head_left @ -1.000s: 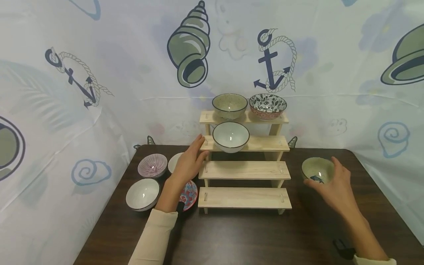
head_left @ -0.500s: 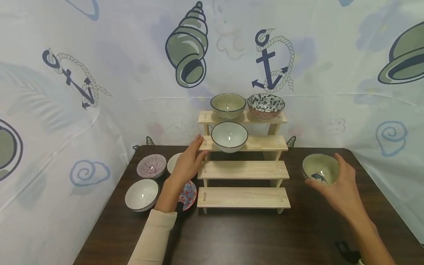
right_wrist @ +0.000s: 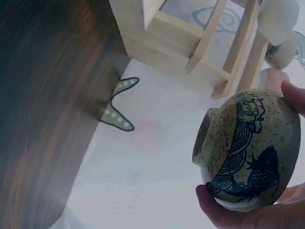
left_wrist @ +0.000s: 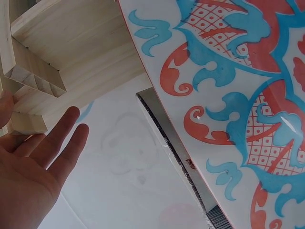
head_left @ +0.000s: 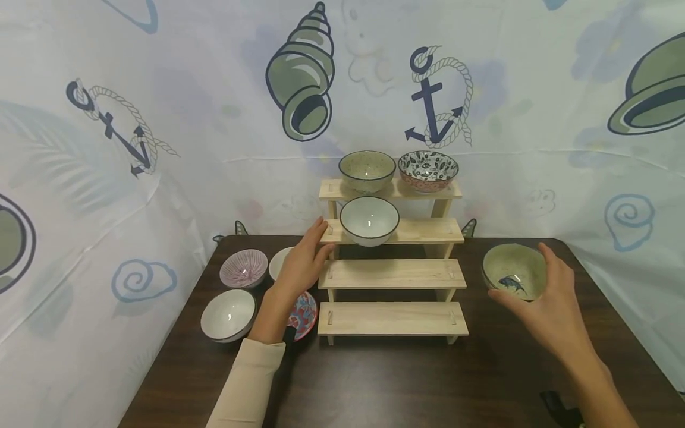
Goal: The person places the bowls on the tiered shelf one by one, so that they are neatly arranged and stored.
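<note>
My right hand (head_left: pixel 556 306) grips a speckled green bowl (head_left: pixel 511 270) by its sides, thumb and fingers spread around it. A blue fish shows inside; in the right wrist view the bowl's (right_wrist: pixel 252 152) outside carries a dark blue fish and waves, and it is held off the table. My left hand (head_left: pixel 299 261) touches the left end of a wooden tiered stand (head_left: pixel 393 273) at its second shelf from the top. In the left wrist view the left hand (left_wrist: pixel 38 167) has its outer fingers extended beside the wood. A white bowl with dark rim (head_left: pixel 369 220) sits on that shelf.
The top shelf bears a green speckled bowl (head_left: pixel 367 169) and a floral bowl (head_left: pixel 428 169). Left of the stand are a pink-striped bowl (head_left: pixel 243 268), a white bowl (head_left: pixel 229 315), another white bowl (head_left: pixel 279 263) partly hidden by my arm, and a red-blue patterned dish (head_left: pixel 304 315).
My right hand has raised the green bowl, bringing it slightly up and nearer the camera, then a little left. The left hand stays at the stand.
</note>
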{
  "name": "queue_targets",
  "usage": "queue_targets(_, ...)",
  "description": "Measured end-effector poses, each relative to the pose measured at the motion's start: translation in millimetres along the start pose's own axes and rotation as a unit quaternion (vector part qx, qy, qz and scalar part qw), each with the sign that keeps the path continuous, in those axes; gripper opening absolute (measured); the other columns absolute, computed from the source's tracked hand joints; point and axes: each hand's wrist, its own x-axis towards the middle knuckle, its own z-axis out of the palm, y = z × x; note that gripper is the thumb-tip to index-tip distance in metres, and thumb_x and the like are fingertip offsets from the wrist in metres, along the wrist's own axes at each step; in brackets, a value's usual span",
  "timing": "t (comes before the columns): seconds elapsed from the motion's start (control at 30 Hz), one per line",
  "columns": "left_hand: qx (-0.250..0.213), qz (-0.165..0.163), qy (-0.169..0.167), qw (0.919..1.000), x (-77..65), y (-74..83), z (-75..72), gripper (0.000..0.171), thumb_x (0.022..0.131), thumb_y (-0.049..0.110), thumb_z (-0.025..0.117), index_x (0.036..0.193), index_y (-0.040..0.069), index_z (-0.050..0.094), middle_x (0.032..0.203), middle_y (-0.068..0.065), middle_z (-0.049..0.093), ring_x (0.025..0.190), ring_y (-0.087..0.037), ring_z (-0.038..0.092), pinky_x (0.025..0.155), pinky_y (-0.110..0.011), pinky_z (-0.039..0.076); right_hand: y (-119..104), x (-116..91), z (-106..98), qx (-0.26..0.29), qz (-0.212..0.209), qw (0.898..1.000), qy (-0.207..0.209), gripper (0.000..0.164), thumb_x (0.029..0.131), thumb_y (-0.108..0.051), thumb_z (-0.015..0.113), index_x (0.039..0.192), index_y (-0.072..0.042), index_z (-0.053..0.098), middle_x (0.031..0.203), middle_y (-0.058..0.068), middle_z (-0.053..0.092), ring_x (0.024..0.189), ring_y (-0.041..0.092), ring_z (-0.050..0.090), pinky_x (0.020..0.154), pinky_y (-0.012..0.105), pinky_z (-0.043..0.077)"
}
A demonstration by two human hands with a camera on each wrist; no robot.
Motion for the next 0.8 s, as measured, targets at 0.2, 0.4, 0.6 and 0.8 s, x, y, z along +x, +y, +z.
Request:
queue_targets(0.2,0.0,0.001,-0.002,1.0,-1.9,-0.1,-1.8,0.063,0.109,0.039,0.051,0.164,0.015,0.031,0.173,-0.003,0.025,0.152,-0.033,0.04,0.119,-0.056,0.04,-12.2,-9.7,-1.0,0.0,0.006,1.0,0.001,0.123,0.079,-0.039,0.09,0.168,-0.016,0.008,0.165,0.033,0.018,0.136,0.057,0.033,0.096,0.076,0.034)
queue_targets(0.4,0.001,0.004,-0.003,1.0,-1.9,-0.7,-2.1,0.063,0.109,0.039,0.051,0.164,0.015,0.031,0.172,-0.006,0.026,0.151,-0.033,0.04,0.118,-0.056,0.04,-22.4,-16.1,-0.6,-0.001,-0.002,1.0,0.014,0.124,0.078,-0.037,0.091,0.168,-0.014,0.009,0.164,0.033,0.019,0.137,0.056,0.032,0.096,0.077,0.034)
queue_targets(0.6,-0.002,0.001,-0.005,1.0,-2.5,-0.6,-2.5,0.063,0.109,0.04,0.05,0.164,0.015,0.031,0.173,-0.005,0.025,0.152,-0.033,0.039,0.119,-0.056,0.039,-30.0,-20.9,-1.6,-0.002,-0.001,1.0,0.019,0.125,0.078,-0.038,0.091,0.168,-0.016,0.008,0.166,0.03,0.018,0.138,0.055,0.032,0.098,0.076,0.033)
queue_targets(0.8,-0.004,0.002,-0.005,1.0,-2.4,-1.8,-2.1,0.063,0.11,0.04,0.05,0.164,0.015,0.031,0.173,-0.004,0.025,0.153,-0.032,0.038,0.12,-0.055,0.038,-37.2,-22.6,-3.6,0.0,-0.02,0.999,0.037,0.124,0.075,-0.034,0.093,0.168,-0.018,0.012,0.165,0.029,0.023,0.141,0.052,0.03,0.099,0.076,0.032)
